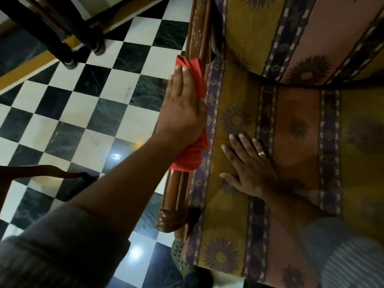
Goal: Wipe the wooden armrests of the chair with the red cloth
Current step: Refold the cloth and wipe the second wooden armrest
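Red cloth [192, 113] lies draped over the wooden armrest [178, 194] on the chair's left edge, covering the middle part of the rail. The cloth is plain bright red, without pattern, soft and creased; it is folded into a long strip that follows the rail, with one pointed corner sticking out at the far end and a rounded bunch at the near end. The left hand [182, 107] presses flat on top of it, fingers straight and close together, palm down, so the hand is open and does not grip the cloth. The armrest is dark reddish-brown polished wood with long grooves, and it ends near the person in a carved rounded knob; farther away the wood shows pale scratches. The right hand [249, 169] rests flat on the seat cushion [295, 125] just beside the armrest, fingers spread apart, holding nothing, with a ring [261, 153] on one finger. The cushion has yellow, pink and dark striped fabric with sunflower prints. Beside the chair is a black and white checkered floor [83, 113].
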Demonstrator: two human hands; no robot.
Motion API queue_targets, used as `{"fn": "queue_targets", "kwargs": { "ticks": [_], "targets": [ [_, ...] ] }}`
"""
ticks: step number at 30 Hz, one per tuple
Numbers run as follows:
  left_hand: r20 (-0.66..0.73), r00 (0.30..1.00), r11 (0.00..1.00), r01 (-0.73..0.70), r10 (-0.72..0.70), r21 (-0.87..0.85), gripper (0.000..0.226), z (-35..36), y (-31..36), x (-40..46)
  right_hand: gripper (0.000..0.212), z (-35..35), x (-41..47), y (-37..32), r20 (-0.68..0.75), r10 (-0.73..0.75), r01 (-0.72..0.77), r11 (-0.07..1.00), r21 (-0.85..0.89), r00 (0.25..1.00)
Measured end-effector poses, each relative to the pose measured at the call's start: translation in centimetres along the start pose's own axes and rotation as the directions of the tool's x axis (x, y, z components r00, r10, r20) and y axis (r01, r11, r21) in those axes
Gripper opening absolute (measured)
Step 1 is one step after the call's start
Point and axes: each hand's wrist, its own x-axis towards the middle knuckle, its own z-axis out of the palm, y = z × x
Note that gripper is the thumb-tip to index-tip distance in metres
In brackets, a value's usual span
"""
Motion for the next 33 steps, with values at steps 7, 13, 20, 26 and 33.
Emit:
{"fn": "queue_targets", "kwargs": {
  "ticks": [7, 13, 20, 26, 33],
  "targets": [
    [0.014, 0.991, 0.969, -0.131, 0.131, 0.208, 0.069, 0.2, -0.2, -2.8, 0.086, -1.0, 0.1, -0.4, 0.027, 0.008, -0.008, 1.000, 0.029, 1.000],
    [-0.019, 0.995, 0.974, -0.093, 0.099, 0.206, 0.069, 0.6, 0.1, -3.7, 0.093, -2.2, 3.5, 1.8, 0.053, -0.121, 0.119, 0.992, 0.031, 0.991],
    [0.043, 0.979, 0.947, -0.201, 0.197, 0.252, 0.070, 1.0, -0.8, -3.1, 0.096, -2.3, 8.0, 4.8, -0.064, -0.110, 0.113, 0.992, 0.054, 0.992],
    [0.103, 0.936, 0.888, -0.351, 0.336, 0.295, 0.070, -1.2, -0.1, 6.5, 0.101, -1.7, 8.1, 5.0, -0.029, -0.091, 0.092, 0.995, 0.030, 0.995],
    [0.023, 0.968, 0.911, -0.245, 0.251, 0.332, 0.072, -1.9, 1.1, 15.0, 0.101, -1.4, 8.2, 5.2, -0.020, -0.080, 0.082, 0.993, 0.089, 0.997]
  ]
}}
